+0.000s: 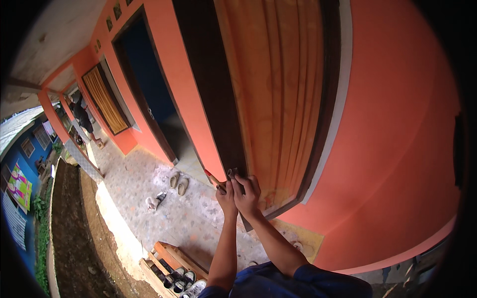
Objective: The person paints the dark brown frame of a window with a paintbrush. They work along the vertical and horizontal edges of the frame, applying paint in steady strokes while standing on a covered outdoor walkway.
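Note:
Both of my hands are raised close together in front of the dark window frame [208, 74]. My left hand [227, 199] is closed around a thin wood-coloured stick with a red end [212, 177], which points up and to the left. Right beside it, my right hand [247, 194] is closed on a small greyish-brown rolled piece [231, 173] with an open, tube-like end. The exact kind of either thing is too small to tell. Behind the hands, an orange curtain [278, 99] hangs in the window.
An open doorway [149, 74] lies to the left along the orange wall [387, 124]. A pair of clogs [183, 186] and a grey-and-white shoe [156, 200] are on the speckled floor. A wooden rack [171, 256] holds several shoes below. Another person [82, 116] stands far off.

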A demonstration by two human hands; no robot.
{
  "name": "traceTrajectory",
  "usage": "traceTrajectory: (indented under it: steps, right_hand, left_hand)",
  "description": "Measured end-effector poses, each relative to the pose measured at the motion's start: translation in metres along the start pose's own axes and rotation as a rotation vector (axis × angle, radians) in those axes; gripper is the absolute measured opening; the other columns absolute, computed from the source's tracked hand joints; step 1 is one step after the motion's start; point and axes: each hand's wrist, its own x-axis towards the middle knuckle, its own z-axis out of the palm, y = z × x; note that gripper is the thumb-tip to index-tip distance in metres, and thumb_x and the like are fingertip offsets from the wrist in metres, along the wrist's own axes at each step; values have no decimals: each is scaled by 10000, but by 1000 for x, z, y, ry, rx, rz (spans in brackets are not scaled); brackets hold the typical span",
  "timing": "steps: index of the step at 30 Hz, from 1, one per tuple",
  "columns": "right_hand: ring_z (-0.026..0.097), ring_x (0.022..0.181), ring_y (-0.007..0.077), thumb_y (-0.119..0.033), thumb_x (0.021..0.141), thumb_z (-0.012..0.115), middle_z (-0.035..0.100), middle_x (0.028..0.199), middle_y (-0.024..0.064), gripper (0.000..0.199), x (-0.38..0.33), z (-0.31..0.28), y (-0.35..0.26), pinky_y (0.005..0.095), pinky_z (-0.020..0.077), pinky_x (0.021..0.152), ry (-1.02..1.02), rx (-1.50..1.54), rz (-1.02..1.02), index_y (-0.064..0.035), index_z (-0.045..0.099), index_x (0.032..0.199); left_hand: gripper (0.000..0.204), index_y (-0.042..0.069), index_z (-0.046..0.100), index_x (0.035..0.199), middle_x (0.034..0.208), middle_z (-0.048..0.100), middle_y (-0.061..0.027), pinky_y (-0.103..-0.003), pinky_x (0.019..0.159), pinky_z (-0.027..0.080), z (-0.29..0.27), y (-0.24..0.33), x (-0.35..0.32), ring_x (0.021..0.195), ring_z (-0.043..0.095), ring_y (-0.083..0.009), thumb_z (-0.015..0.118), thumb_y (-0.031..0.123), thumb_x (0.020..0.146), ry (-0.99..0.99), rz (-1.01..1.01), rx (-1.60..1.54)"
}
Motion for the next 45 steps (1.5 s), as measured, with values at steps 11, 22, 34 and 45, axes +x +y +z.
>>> traceTrajectory:
  steps: [11,22,34,45]
  right_hand:
    - [591,707,237,24,794,760,594,832,87,189,42,14,-19,355,464,611,54,-17,-86,-35,695,961]
    - [594,753,254,13,775,781,619,825,81,194,98,41,-39,372,451,665,34,21,-203,-43,667,922]
    - [585,867,254,-2,850,725,624,945,111,179,11,5,10,346,478,704,-49,-125,-183,-17,638,1006]
    - [602,841,288,-8,818,756,634,933,119,206,18,1,1,389,472,731,50,-35,-96,-23,631,980]
  left_hand:
    - [278,-18,595,908,821,615,-27,-288,643,444,-18,-29,-3,726,541,-91,574,237,1017,-44,2,6]
    - [321,32,514,799,698,524,18,-261,537,373,-15,-13,-2,608,448,-60,582,265,1009,61,-196,-42]
    - [369,-4,527,766,653,491,1,-300,546,370,-8,-27,-17,607,425,-82,558,261,1021,123,-64,35]
    - [141,-9,600,952,784,581,7,-237,602,435,-14,-34,-36,691,524,-60,668,114,944,92,-67,-35]
